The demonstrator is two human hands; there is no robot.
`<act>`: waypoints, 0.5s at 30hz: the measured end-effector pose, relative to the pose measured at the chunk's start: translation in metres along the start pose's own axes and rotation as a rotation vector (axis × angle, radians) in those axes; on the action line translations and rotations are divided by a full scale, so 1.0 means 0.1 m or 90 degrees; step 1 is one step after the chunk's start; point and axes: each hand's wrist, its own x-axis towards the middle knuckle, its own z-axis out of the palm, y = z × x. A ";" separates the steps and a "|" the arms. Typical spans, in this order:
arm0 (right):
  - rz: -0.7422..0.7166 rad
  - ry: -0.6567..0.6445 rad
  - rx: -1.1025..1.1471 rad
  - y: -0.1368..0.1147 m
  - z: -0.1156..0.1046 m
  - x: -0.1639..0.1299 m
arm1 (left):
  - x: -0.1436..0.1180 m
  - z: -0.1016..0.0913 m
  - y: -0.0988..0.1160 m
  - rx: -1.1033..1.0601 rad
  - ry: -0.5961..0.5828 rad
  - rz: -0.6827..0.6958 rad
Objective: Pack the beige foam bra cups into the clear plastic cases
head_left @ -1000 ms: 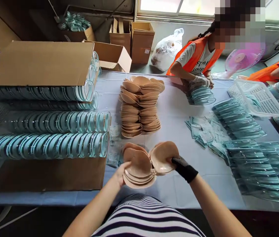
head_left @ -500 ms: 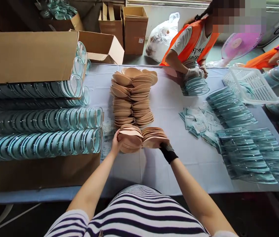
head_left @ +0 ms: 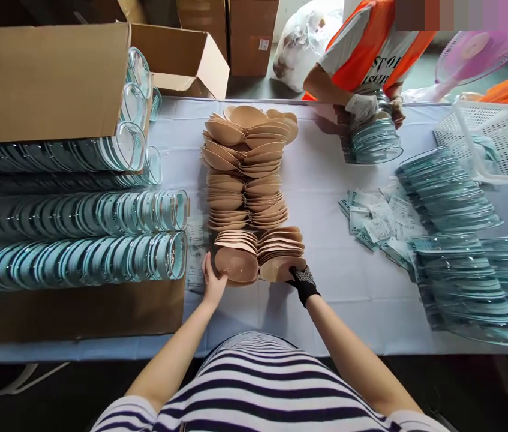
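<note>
A small stack of beige cup-shaped pads rests on the white-covered table, set against the near end of a long row of the same pads. My bare left hand presses the stack's left side. My right hand, in a black glove, grips its right side. The stack leans against the row, cups facing me.
Rows of clear plastic shells lie left under a cardboard box. More clear shells and paper leaflets lie right, with a white basket. Across the table a person in an orange vest holds a stack of shells.
I have carried the pad stack away from my body and set it down against the near end of the long row. Both hands stay on its sides.
</note>
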 end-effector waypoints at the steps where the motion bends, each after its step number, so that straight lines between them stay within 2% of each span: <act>1: 0.024 -0.006 0.015 0.05 0.01 -0.06 | -0.06 0.02 -0.03 -0.004 0.006 -0.030; 4: 0.073 -0.024 0.059 0.13 0.04 -0.22 | -0.20 0.10 -0.13 -0.040 0.011 -0.157; 8: 0.043 -0.006 0.083 0.10 0.04 -0.26 | -0.25 0.19 -0.23 -0.097 -0.013 -0.315; 15: -0.024 0.010 0.067 0.01 -0.09 -0.09 | -0.28 0.18 -0.27 -0.196 -0.016 -0.374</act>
